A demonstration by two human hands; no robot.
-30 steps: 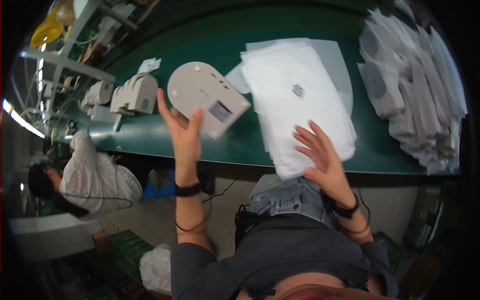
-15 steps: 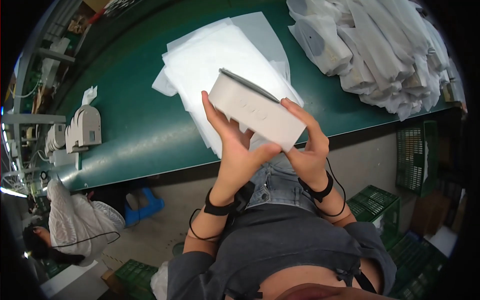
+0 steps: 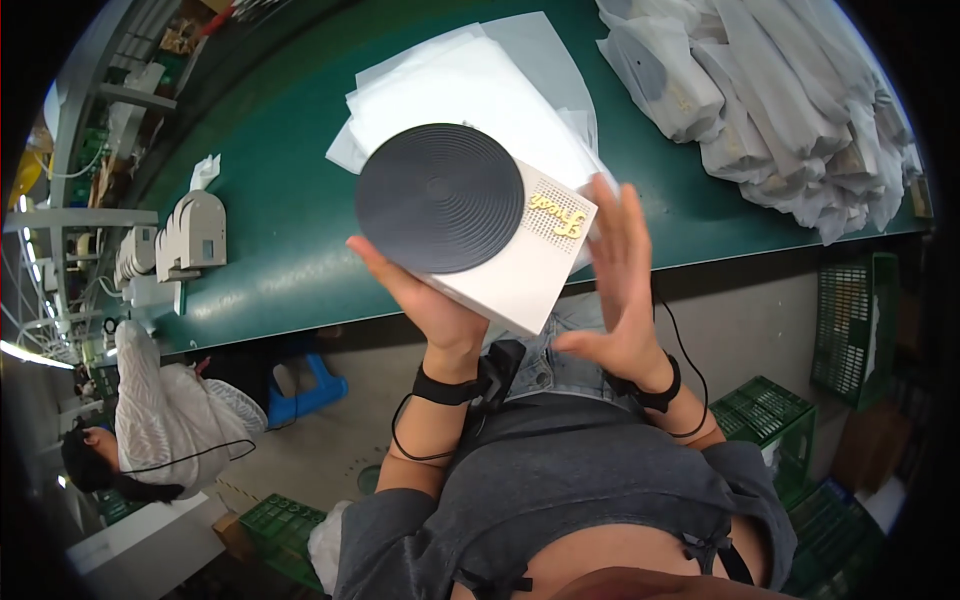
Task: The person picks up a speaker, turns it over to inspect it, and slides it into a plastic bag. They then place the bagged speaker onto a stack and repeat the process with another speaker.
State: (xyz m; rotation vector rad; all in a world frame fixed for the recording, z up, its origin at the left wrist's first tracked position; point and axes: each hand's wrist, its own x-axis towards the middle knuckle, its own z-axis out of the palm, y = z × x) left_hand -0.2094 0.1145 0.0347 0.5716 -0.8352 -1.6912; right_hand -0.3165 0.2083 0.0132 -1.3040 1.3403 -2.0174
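My left hand (image 3: 440, 318) holds up a cream-white, record-player-shaped device (image 3: 510, 284) from its near left side, with most of the fingers hidden beneath. On its top sits a dark grey disc (image 3: 440, 195) with concentric grooves, beside a perforated patch carrying gold raised lettering. At the device's right end, my right hand (image 3: 628, 305) is open, fingers stretched out and thumb apart; whether its fingertips touch the edge I cannot tell. Below and beyond the device lies a stack of thin white sheets or bags (image 3: 430, 85) on the green table (image 3: 290, 230).
A heap of items in translucent white bags (image 3: 770, 130) covers the table's far right. Several cream machines (image 3: 195, 235) stand at the left. Green crates (image 3: 760, 410) are on the floor at the right. Another person (image 3: 180, 410) sits at lower left near a blue stool (image 3: 310, 390).
The device has been turned from its side edge so its disc face shows. My right hand has come off its grip and spread, while the left still supports the device.
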